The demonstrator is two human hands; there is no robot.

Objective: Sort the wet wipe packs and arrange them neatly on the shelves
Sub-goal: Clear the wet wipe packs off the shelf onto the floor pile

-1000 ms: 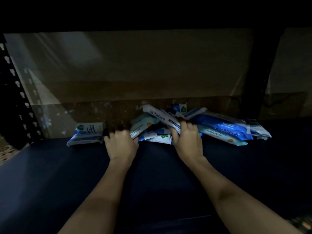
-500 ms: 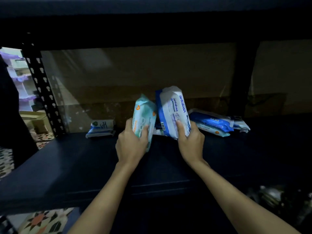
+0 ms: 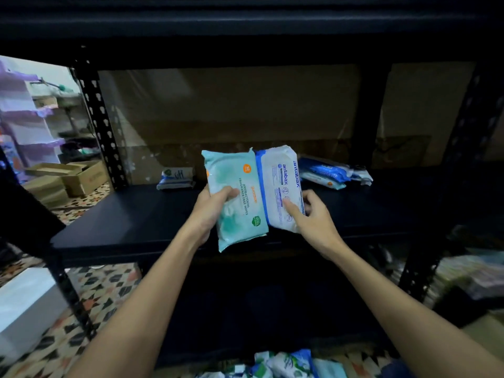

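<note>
My left hand (image 3: 211, 204) grips a teal wet wipe pack (image 3: 240, 214) with orange print, held upright in front of the dark shelf (image 3: 131, 216). My right hand (image 3: 313, 216) holds a white and blue "antabax" pack (image 3: 278, 181) right beside it; the two packs touch along their long edges. At the back of the shelf a small blue and white pack (image 3: 176, 178) lies on the left. A pile of blue packs (image 3: 332, 171) lies at the back right.
Black perforated shelf posts (image 3: 101, 126) stand at the left and right. A cardboard panel (image 3: 231, 105) backs the shelf. More wipe packs (image 3: 283, 364) lie below near the patterned floor. Cardboard boxes (image 3: 68, 177) sit on the floor at the left.
Both hands have lifted a pack each off the pile and drawn them back toward me, turning their fronts up. The view has pulled away from the shelf.
</note>
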